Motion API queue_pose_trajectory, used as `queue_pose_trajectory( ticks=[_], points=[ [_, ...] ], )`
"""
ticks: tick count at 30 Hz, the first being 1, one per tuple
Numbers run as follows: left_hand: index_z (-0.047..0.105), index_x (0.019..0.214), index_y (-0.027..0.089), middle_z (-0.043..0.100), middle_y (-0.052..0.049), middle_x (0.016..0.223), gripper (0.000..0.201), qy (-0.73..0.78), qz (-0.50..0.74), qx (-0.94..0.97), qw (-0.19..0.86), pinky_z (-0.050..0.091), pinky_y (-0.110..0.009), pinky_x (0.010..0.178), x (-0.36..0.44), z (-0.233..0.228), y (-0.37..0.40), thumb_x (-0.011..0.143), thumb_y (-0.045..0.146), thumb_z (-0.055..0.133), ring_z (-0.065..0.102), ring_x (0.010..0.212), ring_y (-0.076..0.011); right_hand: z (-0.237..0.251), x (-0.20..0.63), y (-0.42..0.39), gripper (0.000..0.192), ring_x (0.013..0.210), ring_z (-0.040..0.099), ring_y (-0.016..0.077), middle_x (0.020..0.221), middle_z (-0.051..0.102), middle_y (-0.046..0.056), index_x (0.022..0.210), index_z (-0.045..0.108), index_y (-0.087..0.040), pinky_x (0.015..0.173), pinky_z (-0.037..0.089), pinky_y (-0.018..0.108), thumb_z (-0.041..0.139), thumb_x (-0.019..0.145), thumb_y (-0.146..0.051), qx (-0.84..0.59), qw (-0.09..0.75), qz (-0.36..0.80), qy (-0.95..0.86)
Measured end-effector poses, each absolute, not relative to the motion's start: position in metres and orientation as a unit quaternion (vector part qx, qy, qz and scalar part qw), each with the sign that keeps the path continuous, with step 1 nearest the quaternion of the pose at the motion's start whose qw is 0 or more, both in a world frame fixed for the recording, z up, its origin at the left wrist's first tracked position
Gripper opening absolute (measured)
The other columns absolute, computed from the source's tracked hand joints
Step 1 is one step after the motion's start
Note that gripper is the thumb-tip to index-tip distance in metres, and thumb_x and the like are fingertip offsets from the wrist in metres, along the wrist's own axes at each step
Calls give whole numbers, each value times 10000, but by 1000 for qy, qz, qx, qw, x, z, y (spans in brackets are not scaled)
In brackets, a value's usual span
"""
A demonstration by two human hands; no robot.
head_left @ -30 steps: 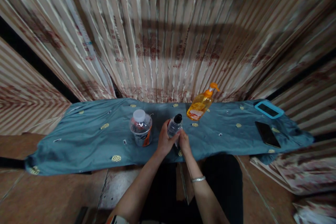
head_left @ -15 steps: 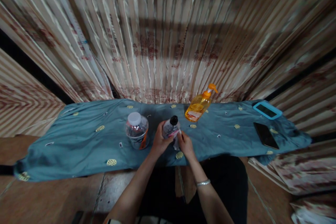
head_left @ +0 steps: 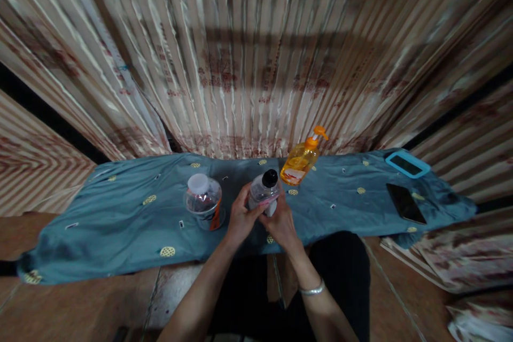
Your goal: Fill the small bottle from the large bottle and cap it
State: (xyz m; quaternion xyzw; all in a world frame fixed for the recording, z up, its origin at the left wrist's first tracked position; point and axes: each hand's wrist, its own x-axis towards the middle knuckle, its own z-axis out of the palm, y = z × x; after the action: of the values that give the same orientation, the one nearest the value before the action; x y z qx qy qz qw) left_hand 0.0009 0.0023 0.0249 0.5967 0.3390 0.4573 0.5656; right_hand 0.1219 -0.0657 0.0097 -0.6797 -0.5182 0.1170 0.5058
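A clear plastic bottle (head_left: 262, 191) with a black cap and a pink-marked label is held over the cloth-covered table, its cap tilted up to the right. My left hand (head_left: 242, 219) is closed around its left side, thumb across the front. On the other side my right hand (head_left: 281, 223) presses a crumpled white tissue (head_left: 272, 208) against the bottle, its fingers partly hidden behind it. To the left stands a clear jar (head_left: 203, 203) with a white lid and an orange-and-dark label. Behind the bottle, to the right, is an orange pump bottle (head_left: 298, 164) of yellow liquid.
A teal tablecloth (head_left: 120, 214) with yellow pineapple prints covers the narrow table. At its right end lie a dark phone (head_left: 405, 204) and a blue-framed device (head_left: 407, 164). Striped curtains (head_left: 240, 64) hang close behind the table and at both sides.
The capped bottle has tilted, its cap moving right and slightly up. My right hand has come up closer around the bottle, with the tissue now pressed to its lower front. The view has shifted slightly.
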Motion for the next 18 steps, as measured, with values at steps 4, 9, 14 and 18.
queue_pose_trajectory(
  ticks=[4, 9, 14, 18],
  points=[
    [713, 1336, 213, 809, -89, 1309, 629, 285, 442, 628, 573, 588, -421, 1122, 31, 37, 5, 781, 398, 943, 756, 1242, -307, 27, 144, -73, 851, 1260, 766, 359, 1444, 741, 181, 1572, 493, -187, 1038, 634, 536, 814, 845, -493, -724, 505, 89, -462],
    [659, 1453, 206, 747, -132, 1465, 704, 252, 396, 661, 585, 540, -478, 1213, 78, 20, 9, 823, 411, 896, 703, 1371, -344, 14, 180, -77, 593, 1007, 778, 259, 1190, 780, 82, 1410, 628, -199, 922, 641, 475, 820, 941, -508, -790, 474, 69, -383],
    [583, 1573, 218, 598, -160, 1664, 750, 252, 362, 710, 549, 404, -520, 1341, 97, -17, 11, 897, 449, 812, 551, 1566, -356, -13, 209, -78, 399, 865, 738, 202, 1044, 759, 32, 1222, 708, -197, 833, 631, 411, 748, 1023, -541, -832, 448, 68, -320],
    [628, 1532, 228, 607, -166, 1655, 538, 327, 305, 745, 495, 305, -610, 1377, 93, -51, 7, 1012, 367, 630, 457, 1638, -366, -24, 226, -76, 401, 912, 743, 211, 1113, 762, 49, 1243, 706, -195, 859, 634, 426, 740, 1031, -534, -844, 448, 55, -291]
  ],
)
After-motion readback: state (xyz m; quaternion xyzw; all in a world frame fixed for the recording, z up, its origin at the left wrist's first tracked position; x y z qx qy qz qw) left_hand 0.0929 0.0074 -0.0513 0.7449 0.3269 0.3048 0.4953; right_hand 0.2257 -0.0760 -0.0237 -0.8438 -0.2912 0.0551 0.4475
